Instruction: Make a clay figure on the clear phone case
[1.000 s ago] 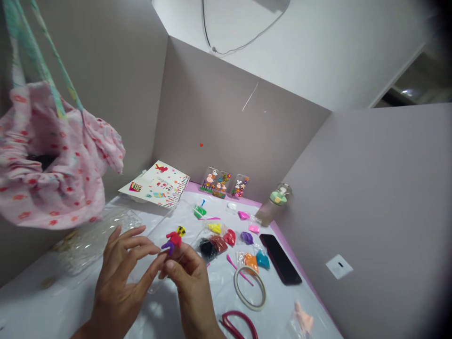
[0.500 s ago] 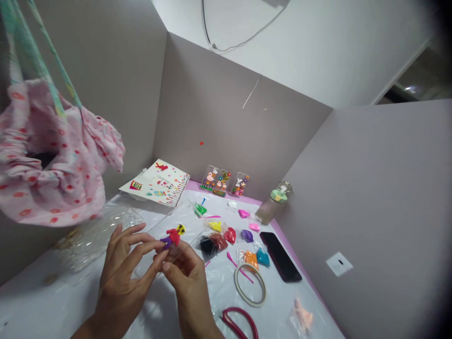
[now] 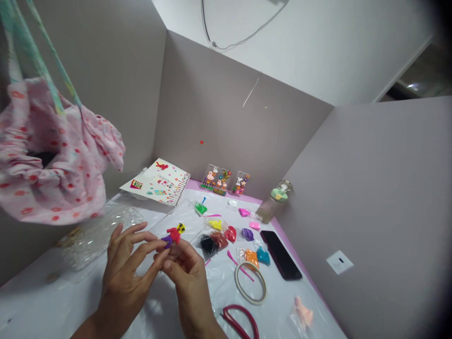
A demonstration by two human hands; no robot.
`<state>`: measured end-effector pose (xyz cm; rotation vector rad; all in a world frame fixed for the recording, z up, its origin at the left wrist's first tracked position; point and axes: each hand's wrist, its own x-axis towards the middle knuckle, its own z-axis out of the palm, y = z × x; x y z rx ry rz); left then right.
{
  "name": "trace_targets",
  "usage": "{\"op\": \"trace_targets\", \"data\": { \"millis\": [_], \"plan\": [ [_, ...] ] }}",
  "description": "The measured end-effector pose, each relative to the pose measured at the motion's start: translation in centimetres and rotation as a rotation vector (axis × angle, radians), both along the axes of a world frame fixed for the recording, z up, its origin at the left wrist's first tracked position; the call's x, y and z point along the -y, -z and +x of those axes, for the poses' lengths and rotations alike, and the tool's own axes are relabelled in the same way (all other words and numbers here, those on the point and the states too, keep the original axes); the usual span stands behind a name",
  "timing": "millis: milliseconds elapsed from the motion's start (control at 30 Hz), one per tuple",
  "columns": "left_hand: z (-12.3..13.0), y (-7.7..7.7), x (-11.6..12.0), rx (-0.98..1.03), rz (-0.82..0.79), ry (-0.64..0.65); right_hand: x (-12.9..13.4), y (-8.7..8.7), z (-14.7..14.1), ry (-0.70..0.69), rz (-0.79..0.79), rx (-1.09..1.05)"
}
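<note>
A small clay figure [image 3: 174, 234] with a yellow and black head, red body and purple legs is between my two hands, over the table. The fingertips of my left hand [image 3: 129, 278] pinch at its purple legs. My right hand [image 3: 192, 282] has thumb and fingers closed just under the figure, on a clear sheet or case that is hard to make out. Packets of coloured clay lie right of the hands, among them black [image 3: 209, 245], red [image 3: 230, 233] and orange [image 3: 252, 257].
Red-handled scissors [image 3: 240, 320], a tape roll [image 3: 236, 281], a pink tool [image 3: 231, 257] and a phone [image 3: 281, 255] lie to the right. Farther back stand a bottle [image 3: 270, 207], decorated clear cases [image 3: 241, 183] and a notebook [image 3: 158, 183]. A pink cloth bag [image 3: 56, 155] hangs at left.
</note>
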<state>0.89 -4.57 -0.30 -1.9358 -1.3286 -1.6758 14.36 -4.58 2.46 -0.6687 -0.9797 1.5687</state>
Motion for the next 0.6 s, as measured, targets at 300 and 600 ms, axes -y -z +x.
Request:
{"op": "trace_targets", "data": {
  "millis": [300, 600],
  "plan": [
    [-0.57, -0.56, -0.08, 0.046, -0.018, 0.002, -0.04, -0.19, 0.04, -0.006, -0.071, -0.026],
    [-0.84, 0.03, -0.25, 0.039, -0.036, 0.016, -0.21, 0.26, -0.04, -0.022, -0.072, -0.021]
  ]
}}
